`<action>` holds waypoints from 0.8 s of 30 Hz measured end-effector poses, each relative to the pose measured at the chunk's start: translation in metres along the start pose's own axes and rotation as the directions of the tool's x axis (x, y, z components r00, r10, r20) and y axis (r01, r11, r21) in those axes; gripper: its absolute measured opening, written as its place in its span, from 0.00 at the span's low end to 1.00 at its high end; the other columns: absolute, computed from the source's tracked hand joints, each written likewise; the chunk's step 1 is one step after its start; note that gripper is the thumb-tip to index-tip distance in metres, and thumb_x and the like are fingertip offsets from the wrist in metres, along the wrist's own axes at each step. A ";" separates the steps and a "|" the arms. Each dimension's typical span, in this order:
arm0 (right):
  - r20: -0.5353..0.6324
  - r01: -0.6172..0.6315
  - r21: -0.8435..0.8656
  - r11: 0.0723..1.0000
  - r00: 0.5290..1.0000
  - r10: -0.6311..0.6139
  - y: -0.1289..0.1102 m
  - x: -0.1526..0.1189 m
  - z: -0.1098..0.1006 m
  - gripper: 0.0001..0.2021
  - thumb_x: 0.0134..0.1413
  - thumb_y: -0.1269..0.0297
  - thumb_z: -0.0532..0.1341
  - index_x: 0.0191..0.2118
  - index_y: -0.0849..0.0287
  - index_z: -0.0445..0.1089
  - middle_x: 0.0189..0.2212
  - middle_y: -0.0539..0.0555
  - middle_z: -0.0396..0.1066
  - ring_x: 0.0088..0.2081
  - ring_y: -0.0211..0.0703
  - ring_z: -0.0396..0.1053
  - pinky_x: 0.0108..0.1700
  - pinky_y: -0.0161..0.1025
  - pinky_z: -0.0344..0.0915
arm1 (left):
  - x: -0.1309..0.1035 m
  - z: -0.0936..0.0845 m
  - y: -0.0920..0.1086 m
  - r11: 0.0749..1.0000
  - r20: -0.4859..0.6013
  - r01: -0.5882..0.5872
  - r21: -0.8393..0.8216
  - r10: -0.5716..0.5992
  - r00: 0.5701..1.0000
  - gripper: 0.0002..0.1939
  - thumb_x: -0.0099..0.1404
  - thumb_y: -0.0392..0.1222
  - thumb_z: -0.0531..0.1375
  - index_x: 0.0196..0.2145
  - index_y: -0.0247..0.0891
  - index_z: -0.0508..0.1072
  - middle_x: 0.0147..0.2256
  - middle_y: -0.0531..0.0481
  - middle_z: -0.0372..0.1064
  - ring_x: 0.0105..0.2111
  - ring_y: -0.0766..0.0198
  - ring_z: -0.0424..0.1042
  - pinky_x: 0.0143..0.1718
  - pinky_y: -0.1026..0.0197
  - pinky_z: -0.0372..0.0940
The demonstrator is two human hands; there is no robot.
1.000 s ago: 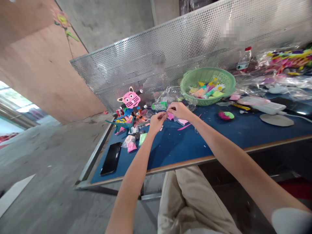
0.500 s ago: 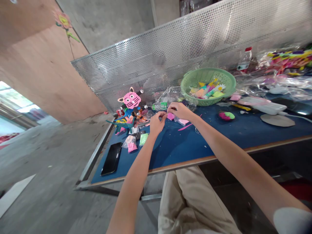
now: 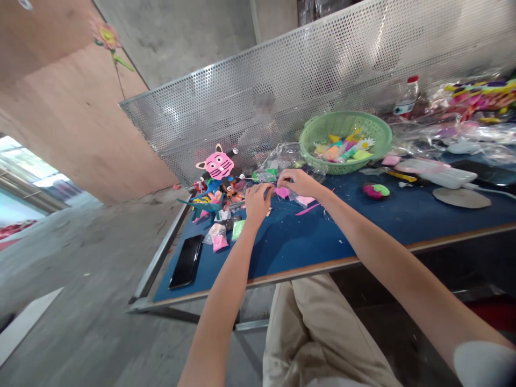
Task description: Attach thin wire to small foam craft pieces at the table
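My right hand (image 3: 297, 183) is closed in a pinch at the middle of the blue table, its fingertips at a small pink lump of modelling clay (image 3: 282, 192). Just left of it is my left hand (image 3: 258, 203), back upward, with fingers stretched toward the lump and the thumb a little apart below; I see nothing in it. Beside my right wrist lie a pink clay packet (image 3: 303, 201) and a thin pink strip (image 3: 308, 210). A pink cat-faced figure (image 3: 218, 164) stands beyond my left hand.
Near the left edge are a black phone (image 3: 186, 262), a pink packet (image 3: 220, 243) and a green packet (image 3: 237, 229). A green basket (image 3: 345, 169) of clay pieces stands behind. Rightward are a magenta-green clay piece (image 3: 375, 191), a yellow cutter (image 3: 401, 176) and a red-capped bottle (image 3: 407, 99).
My left hand has turned palm down and drawn slightly away from the right, its pinch loosened. My right hand stays nearly still at the pink lump.
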State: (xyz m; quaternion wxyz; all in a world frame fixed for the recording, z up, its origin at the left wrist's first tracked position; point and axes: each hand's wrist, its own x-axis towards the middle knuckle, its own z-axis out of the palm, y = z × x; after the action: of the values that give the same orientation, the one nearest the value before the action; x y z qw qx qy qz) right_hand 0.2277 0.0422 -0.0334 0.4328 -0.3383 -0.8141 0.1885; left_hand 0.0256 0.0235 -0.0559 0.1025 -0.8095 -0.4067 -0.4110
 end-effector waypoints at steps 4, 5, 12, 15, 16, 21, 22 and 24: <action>-0.004 -0.040 0.013 0.999 0.999 0.040 -0.002 -0.001 0.003 0.10 0.62 0.60 0.59 0.34 0.58 0.74 0.35 0.55 0.74 0.37 0.41 0.69 0.41 0.41 0.62 | 0.000 0.001 -0.002 1.000 -0.052 0.006 -0.018 -0.007 0.999 0.08 0.73 0.43 0.57 0.42 0.43 0.76 0.41 0.48 0.79 0.44 0.57 0.75 0.47 0.55 0.60; -0.004 -0.048 0.016 0.999 0.999 0.048 -0.002 -0.001 0.004 0.11 0.61 0.57 0.60 0.34 0.58 0.74 0.35 0.54 0.74 0.36 0.41 0.68 0.41 0.41 0.62 | 0.000 0.001 -0.002 0.999 -0.063 0.010 -0.034 -0.012 0.998 0.07 0.73 0.42 0.57 0.42 0.42 0.76 0.41 0.48 0.79 0.44 0.57 0.75 0.48 0.55 0.60; 0.042 -0.062 0.066 0.996 0.997 0.059 -0.006 -0.001 0.007 0.13 0.59 0.53 0.63 0.31 0.58 0.76 0.31 0.54 0.74 0.32 0.41 0.68 0.36 0.41 0.62 | 0.001 0.000 -0.002 0.968 -0.025 0.073 -0.240 -0.081 0.996 0.07 0.72 0.40 0.56 0.41 0.42 0.75 0.41 0.46 0.77 0.44 0.58 0.75 0.50 0.57 0.65; 0.059 -0.076 0.072 0.994 0.996 0.072 -0.008 -0.002 0.006 0.13 0.59 0.53 0.63 0.31 0.58 0.76 0.29 0.53 0.73 0.31 0.40 0.68 0.35 0.41 0.62 | 0.000 0.002 -0.003 0.957 -0.010 0.097 -0.275 -0.104 0.994 0.06 0.71 0.39 0.57 0.41 0.42 0.75 0.40 0.46 0.77 0.43 0.58 0.75 0.49 0.57 0.66; 0.061 -0.083 0.075 0.994 0.995 0.078 -0.009 -0.002 0.006 0.13 0.59 0.53 0.63 0.31 0.58 0.76 0.29 0.53 0.73 0.31 0.40 0.67 0.35 0.41 0.62 | 0.000 0.002 -0.004 0.952 -0.003 0.101 -0.289 -0.107 0.994 0.06 0.70 0.39 0.57 0.41 0.42 0.75 0.40 0.46 0.77 0.43 0.58 0.75 0.49 0.57 0.66; 0.050 -0.109 0.101 0.989 0.993 0.105 -0.015 -0.004 0.004 0.12 0.57 0.55 0.64 0.30 0.58 0.76 0.28 0.53 0.73 0.30 0.39 0.67 0.34 0.40 0.62 | 0.000 0.004 -0.007 0.928 0.033 0.099 -0.359 -0.093 0.995 0.07 0.71 0.40 0.58 0.41 0.41 0.76 0.41 0.46 0.77 0.43 0.59 0.75 0.50 0.58 0.66; 0.045 -0.112 0.110 0.988 0.993 0.108 -0.016 -0.004 0.004 0.11 0.56 0.56 0.64 0.29 0.58 0.76 0.28 0.53 0.73 0.29 0.39 0.67 0.34 0.40 0.62 | 0.000 0.004 -0.008 0.928 0.032 0.099 -0.359 -0.094 0.995 0.07 0.71 0.40 0.57 0.41 0.41 0.76 0.41 0.46 0.77 0.43 0.59 0.75 0.50 0.58 0.66; 0.048 -0.113 0.126 0.986 0.993 0.107 -0.017 -0.004 0.003 0.11 0.56 0.56 0.65 0.29 0.58 0.76 0.28 0.52 0.73 0.29 0.38 0.66 0.33 0.40 0.61 | -0.001 0.004 -0.009 0.933 0.024 0.097 -0.346 -0.094 0.995 0.08 0.71 0.41 0.57 0.41 0.41 0.76 0.41 0.46 0.77 0.43 0.59 0.75 0.50 0.58 0.66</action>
State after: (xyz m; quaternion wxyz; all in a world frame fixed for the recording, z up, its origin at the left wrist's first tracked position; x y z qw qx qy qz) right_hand 0.2201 0.0276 -0.0273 0.4258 -0.3502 -0.7891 0.2710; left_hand 0.0213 0.0309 -0.0606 -0.0633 -0.7957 -0.3671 -0.4776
